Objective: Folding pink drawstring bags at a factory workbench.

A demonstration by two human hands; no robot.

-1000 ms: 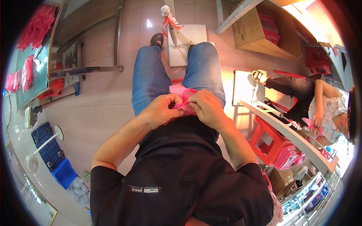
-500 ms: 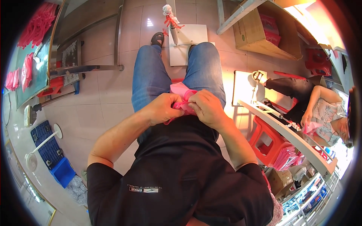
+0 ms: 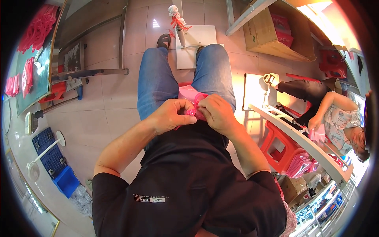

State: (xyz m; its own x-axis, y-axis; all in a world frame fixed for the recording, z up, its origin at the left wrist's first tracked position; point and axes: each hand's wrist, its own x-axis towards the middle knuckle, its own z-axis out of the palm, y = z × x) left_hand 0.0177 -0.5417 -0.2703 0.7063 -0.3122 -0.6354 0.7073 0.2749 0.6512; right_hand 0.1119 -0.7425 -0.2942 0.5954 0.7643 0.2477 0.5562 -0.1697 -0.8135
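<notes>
In my lap, between my thighs, lies a soft pink plastic pouch (image 3: 188,94), partly hidden behind my fingers. My left hand (image 3: 172,115) is closed, thumb and forefinger pinching a small bunched part of the pouch that has a shiny spot on it. Close beside it my right hand (image 3: 217,114) is closed too, fingertips gripping the pink plastic. The two hands almost meet over the front of my black shirt. What the right fingertips hold exactly is hidden.
At right a co-worker (image 3: 339,118) sits holding a pink piece, behind a pale table frame (image 3: 304,138). A red stool (image 3: 274,148) and a stack of pink pouches (image 3: 301,164) are nearer. Pink strips (image 3: 41,25) lie on the left table. A cardboard box (image 3: 256,35) stands far right.
My left fingers have turned up slightly, bringing the bunched pink part into view. The pouch's open end shows more roundly. The co-worker's hand and pink piece have shifted a little.
</notes>
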